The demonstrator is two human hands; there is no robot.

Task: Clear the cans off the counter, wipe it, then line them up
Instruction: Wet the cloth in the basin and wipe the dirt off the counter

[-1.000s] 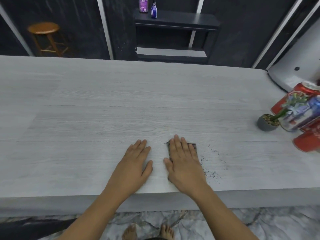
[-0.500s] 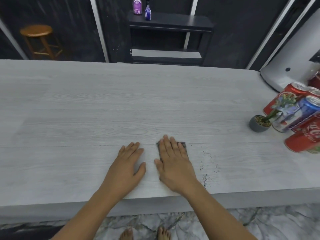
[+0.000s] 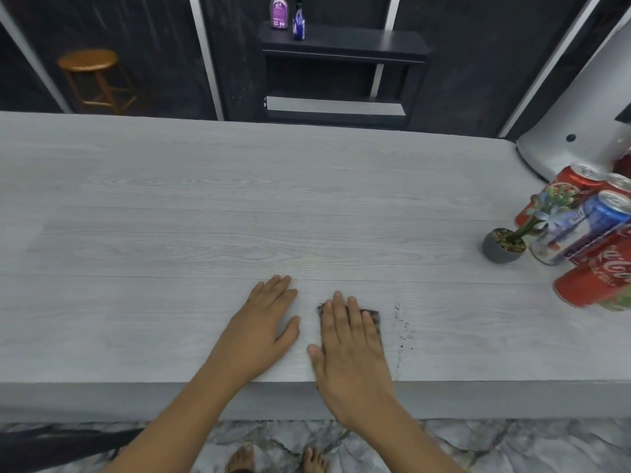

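Cloth [image 3: 370, 315], dark and thin, lies near the counter's [image 3: 170, 216] front edge under the right hand [image 3: 351, 349], fingers straight and pressing it flat. Left hand [image 3: 259, 329] rests open beside it, fingers straight. Dark crumbs [image 3: 403, 332] lie just right of the cloth. Cans [image 3: 594, 285] cluster at the right edge. Judged soft and limp: best pressed flat under the palm, not pinched.

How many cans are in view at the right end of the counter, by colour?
Red: 2, the back red can and the front red can
Blue: 1, the blue can
Colour hidden: 1, the can top
Total: 4 plainly seen; the frame edge may hide more.
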